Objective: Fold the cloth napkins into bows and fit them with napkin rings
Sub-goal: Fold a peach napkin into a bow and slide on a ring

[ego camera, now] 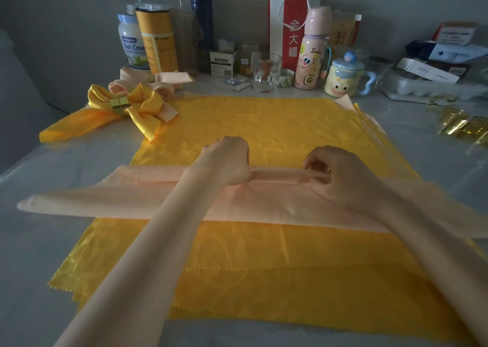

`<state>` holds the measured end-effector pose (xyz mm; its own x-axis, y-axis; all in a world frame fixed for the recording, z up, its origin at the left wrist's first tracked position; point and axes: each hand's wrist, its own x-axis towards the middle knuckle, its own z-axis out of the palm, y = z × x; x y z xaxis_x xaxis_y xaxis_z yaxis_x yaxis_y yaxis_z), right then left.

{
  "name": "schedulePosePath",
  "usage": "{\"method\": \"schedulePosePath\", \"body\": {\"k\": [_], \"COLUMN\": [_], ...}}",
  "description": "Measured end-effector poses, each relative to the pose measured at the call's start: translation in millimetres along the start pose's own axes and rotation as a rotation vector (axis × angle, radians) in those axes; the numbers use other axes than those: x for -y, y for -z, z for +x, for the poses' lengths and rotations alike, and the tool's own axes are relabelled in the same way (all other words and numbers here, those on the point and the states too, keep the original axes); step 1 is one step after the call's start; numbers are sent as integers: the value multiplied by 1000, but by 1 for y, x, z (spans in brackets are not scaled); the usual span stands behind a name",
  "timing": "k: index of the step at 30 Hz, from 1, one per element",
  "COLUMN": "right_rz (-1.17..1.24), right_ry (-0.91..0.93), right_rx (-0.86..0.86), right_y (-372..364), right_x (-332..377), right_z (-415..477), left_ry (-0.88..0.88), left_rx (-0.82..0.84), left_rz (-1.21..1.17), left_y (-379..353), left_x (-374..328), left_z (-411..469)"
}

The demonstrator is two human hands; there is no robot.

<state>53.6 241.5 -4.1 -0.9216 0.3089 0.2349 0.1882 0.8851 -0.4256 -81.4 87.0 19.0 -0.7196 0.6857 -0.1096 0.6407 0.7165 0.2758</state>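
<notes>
A peach napkin lies across the table as a long folded band on top of a stack of flat yellow napkins. My left hand rests on its far fold near the middle, fingers curled down over the fold. My right hand pinches the same fold a little to the right. Finished bows sit at the back left: a yellow bow in a gold napkin ring, with peach bows behind it. Loose gold napkin rings lie at the far right.
Along the back edge stand tins, a blue flask, a glass mug, a pink bottle, a cartoon lidded cup and a red-and-white paper bag. Boxes and an egg tray crowd the back right.
</notes>
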Motion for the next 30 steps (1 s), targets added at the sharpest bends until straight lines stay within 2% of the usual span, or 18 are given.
{"method": "schedulePosePath", "body": {"k": [3, 6, 12, 16, 18, 21, 24, 30], "right_rz": [-92, -146, -284, -218, -206, -222, -154, -176], "right_ry": [54, 123, 144, 43, 25, 114, 151, 202], "right_rx": [-72, -62, 103, 209, 166, 52, 64, 5], "right_y": [-6, -6, 5, 10, 6, -3, -5, -9], "right_x": [-5, -7, 4, 11, 11, 8, 7, 6], "right_z": [1, 0, -7, -9, -8, -7, -6, -6], "left_ry": [-43, -45, 19, 24, 30, 10, -43, -57], "left_rx": [-78, -23, 116, 181, 182, 163, 166, 168], "left_rz": [28, 36, 2, 61, 64, 66, 32, 57], "left_y": [-3, -3, 4, 2, 0, 1, 4, 4], "left_x": [-2, 0, -3, -5, -3, -3, -5, -6], "left_z": [0, 1, 2, 0, 1, 1, -2, -6]}}
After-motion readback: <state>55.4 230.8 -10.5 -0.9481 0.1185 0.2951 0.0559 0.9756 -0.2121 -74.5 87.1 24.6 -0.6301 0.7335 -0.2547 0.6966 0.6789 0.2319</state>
